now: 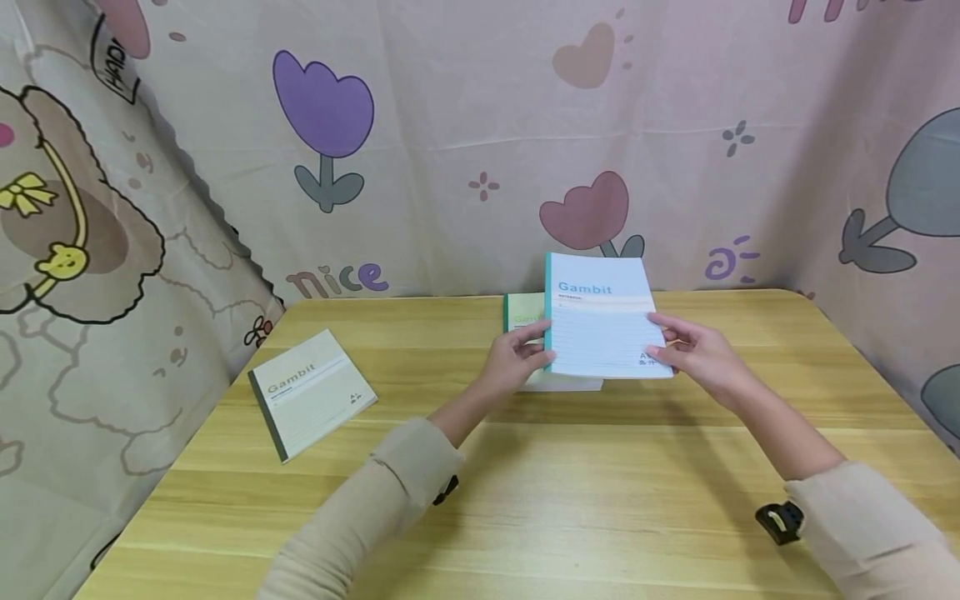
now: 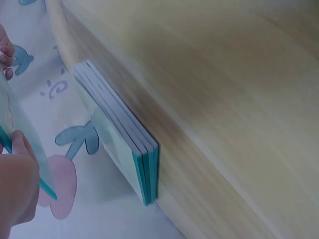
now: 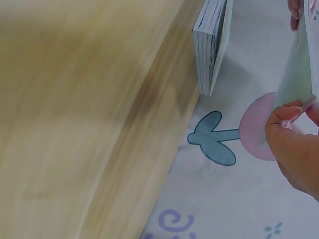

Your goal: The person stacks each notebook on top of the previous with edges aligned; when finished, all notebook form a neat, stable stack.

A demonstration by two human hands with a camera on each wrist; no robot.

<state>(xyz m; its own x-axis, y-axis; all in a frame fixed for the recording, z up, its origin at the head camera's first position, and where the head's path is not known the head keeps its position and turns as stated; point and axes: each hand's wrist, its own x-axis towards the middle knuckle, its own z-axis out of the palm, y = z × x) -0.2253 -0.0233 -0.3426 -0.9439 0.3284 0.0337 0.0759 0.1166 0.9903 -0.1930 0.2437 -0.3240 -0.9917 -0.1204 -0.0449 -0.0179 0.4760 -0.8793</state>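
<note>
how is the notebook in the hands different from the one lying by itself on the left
The blue-titled notebook is held up by the left hand and right hand; the dark-spined notebook lies flat on the table. The blue-titled notebook has a teal spine; the dark-spined notebook has a tan title. Both covers read "Gambit".

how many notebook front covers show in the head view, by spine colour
Teal-green spine: 2 (held notebook, partly hidden notebook)
Dark grey spine: 1 (notebook lying at left)
Total: 3
</note>
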